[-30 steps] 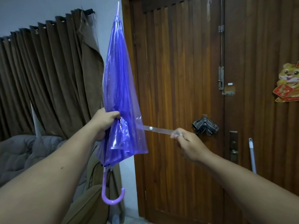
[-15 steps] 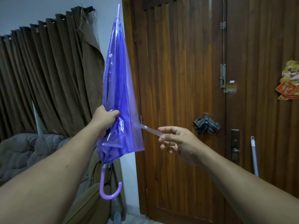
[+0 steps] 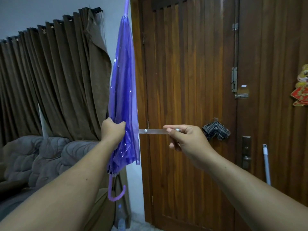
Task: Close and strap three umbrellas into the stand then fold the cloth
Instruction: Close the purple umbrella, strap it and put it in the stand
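Note:
A closed translucent purple umbrella (image 3: 124,90) stands upright in the air, tip up, its curved lilac handle (image 3: 115,192) hanging below. My left hand (image 3: 112,130) grips the gathered canopy near its lower part. A clear strap (image 3: 152,131) with a white snap runs out level to the right from the canopy. My right hand (image 3: 185,139) pinches the strap's far end between thumb and forefinger, holding it taut. A folded dark checked cloth (image 3: 215,133) hangs on the wooden door behind my right hand. No stand is in view.
A brown wooden door (image 3: 191,97) fills the right half, with latches and a handle (image 3: 246,152). A white pole (image 3: 266,164) leans by the door. Brown curtains (image 3: 55,80) and a grey sofa (image 3: 33,160) are at the left.
The canopy has been turned and gathered tighter in my left hand. My right hand came in toward the umbrella, then drew the strap out level to the right again.

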